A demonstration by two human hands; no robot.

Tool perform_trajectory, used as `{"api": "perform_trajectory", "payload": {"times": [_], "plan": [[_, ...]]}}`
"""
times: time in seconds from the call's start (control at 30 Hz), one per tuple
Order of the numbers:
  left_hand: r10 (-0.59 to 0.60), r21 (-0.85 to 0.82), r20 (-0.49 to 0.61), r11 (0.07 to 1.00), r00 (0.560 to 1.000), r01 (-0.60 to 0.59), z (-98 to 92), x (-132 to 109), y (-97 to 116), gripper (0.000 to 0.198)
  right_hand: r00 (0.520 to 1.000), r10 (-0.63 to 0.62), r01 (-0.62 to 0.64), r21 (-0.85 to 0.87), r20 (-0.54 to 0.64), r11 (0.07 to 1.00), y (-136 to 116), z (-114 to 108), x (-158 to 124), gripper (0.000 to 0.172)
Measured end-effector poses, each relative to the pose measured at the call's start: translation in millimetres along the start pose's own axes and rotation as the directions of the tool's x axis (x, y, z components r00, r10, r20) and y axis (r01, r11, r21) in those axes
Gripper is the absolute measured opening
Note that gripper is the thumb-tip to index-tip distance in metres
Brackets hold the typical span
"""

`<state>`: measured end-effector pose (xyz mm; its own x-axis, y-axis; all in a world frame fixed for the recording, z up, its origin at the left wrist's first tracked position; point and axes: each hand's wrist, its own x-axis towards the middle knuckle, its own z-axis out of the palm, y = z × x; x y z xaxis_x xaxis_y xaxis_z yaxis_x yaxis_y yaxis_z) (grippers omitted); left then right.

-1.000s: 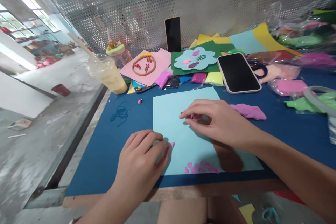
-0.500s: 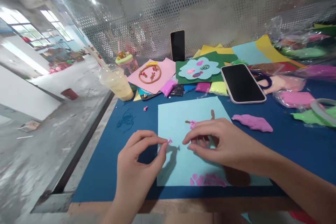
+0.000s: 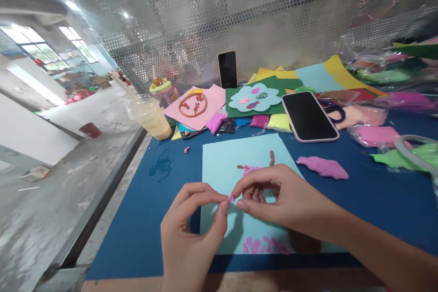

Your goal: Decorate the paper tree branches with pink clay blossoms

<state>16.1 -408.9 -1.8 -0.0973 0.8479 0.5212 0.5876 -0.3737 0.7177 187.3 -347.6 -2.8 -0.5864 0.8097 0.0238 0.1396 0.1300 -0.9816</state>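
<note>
Your left hand [image 3: 191, 232] and right hand [image 3: 277, 200] each pinch thumb and forefinger shut on one pink clay bit [image 3: 231, 198], held above the light blue sheet [image 3: 219, 164]. Beyond that sheet are two phones: a flat phone [image 3: 310, 116] and an upright phone [image 3: 227, 69].

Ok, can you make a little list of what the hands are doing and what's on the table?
left hand: pinching a tiny pink clay bit with thumb and forefinger
right hand: fingertips touching the same bit
below the hands: light blue paper on a dark blue mat
on the paper: flat pink clay pieces at the near edge
right of the paper: purple clay lump
farther back: phone lying flat, drink cup
</note>
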Motion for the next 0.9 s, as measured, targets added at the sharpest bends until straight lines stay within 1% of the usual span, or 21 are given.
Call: {"api": "perform_trajectory", "payload": {"times": [0.13,0.23,0.3,0.37,0.43,0.53,0.63,0.7,0.77,0.9], "plan": [[-0.020,-0.010,-0.001,1.000,1.000,0.020,0.9,0.0,-0.7,0.015,1.000,-0.007,0.007,-0.008,-0.004,1.000,0.7,-1.0,-0.8,0.013],[-0.018,-0.017,-0.012,1.000,1.000,0.017,0.9,-1.2,-1.2,0.015,0.999,-0.028,0.029,-0.023,0.017,0.999,1.8,-0.2,-0.7,0.015],[-0.013,-0.018,-0.016,1.000,1.000,0.013,0.6,-2.0,-1.0,0.015,0.997,-0.078,0.078,-0.050,0.000,0.996,3.0,1.1,-0.2,0.018],[-0.016,-0.019,-0.016,1.000,1.000,0.016,0.6,-2.3,-0.7,0.015,0.981,-0.185,0.177,-0.121,-0.064,0.977,4.1,2.6,0.1,0.018],[-0.019,-0.023,-0.019,1.000,1.000,0.019,1.2,-2.0,-0.7,0.015,0.935,-0.330,0.293,-0.239,-0.131,0.926,4.9,4.1,0.0,0.017],[-0.020,-0.030,-0.021,0.999,1.000,0.019,2.5,-1.0,-1.5,0.015,0.835,-0.523,0.422,-0.411,-0.171,0.808,6.3,6.4,-0.8,0.013],[-0.022,-0.038,-0.021,0.999,1.000,0.021,2.7,-0.6,-2.1,0.015,0.743,-0.649,0.491,-0.529,-0.160,0.692,8.5,8.4,-1.3,0.007],[-0.026,-0.047,-0.018,0.999,0.999,0.026,2.2,-1.0,-2.0,0.015,0.698,-0.702,0.515,-0.582,-0.142,0.630,9.9,9.3,-1.2,0.005],[-0.028,-0.057,-0.015,0.998,0.999,0.028,1.8,-1.5,-2.1,0.015,0.673,-0.728,0.518,-0.616,-0.135,0.593,10.7,9.7,-0.9,0.005],[-0.029,-0.056,-0.014,0.998,0.999,0.028,2.6,-1.4,-2.8,0.016,0.660,-0.741,0.518,-0.639,-0.125,0.569,10.5,9.3,-0.4,0.003]]}}
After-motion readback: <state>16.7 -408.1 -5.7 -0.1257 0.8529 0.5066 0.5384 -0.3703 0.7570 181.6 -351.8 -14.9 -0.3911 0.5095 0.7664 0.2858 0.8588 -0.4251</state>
